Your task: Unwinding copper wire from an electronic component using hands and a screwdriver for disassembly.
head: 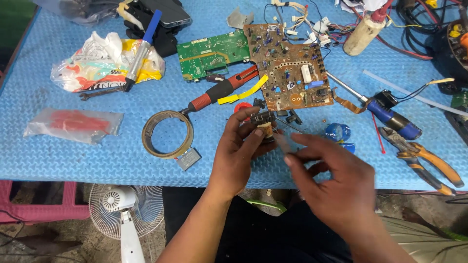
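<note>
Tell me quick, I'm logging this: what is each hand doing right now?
Left hand: closed on a small component.
Right hand: fingers pinched near the component; what they hold cannot be told.

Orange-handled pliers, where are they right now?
In the head view the orange-handled pliers lie at the far right of the blue mat, just below the blue-handled screwdriver and to the right of the right hand, untouched.

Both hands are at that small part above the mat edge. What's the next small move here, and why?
Probably bring the thin tool tip onto the small part. The left hand pinches the part off the blue mat, and the right hand holds a blurred thin tool beside it.
</note>
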